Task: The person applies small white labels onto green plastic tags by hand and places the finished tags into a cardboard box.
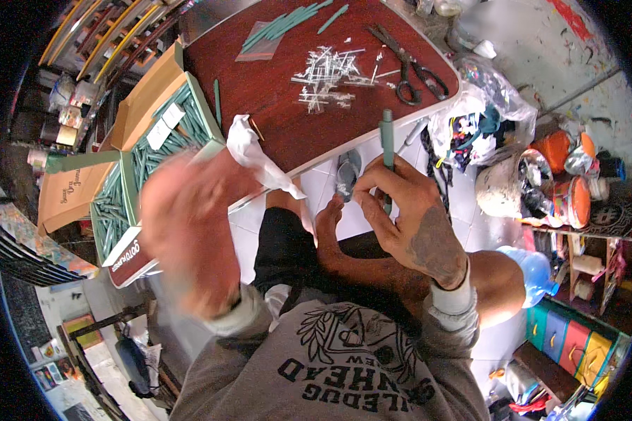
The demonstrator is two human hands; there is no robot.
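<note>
My right hand (407, 217) is closed round a slim green pen (387, 137), which it holds nearly upright between thumb and fingers. My left hand (196, 224) is smeared by motion at the table's left edge, in front of an opened box (211, 149) full of green pens. Its fingers cannot be made out. Beside it, a crumpled white cloth or tissue (244, 144) hangs over the table edge. A second opened box (124, 224) of green pens stands to the left, partly behind that hand.
On the dark red table (274, 105) lie a pile of small clear-and-white strips (328, 74), black scissors (407, 67), and several pens on a clear bag (260, 45). Right of the table are a stuffed plastic bag (481, 116), a paint-stained bucket (502, 186) and a blue water jug (530, 277).
</note>
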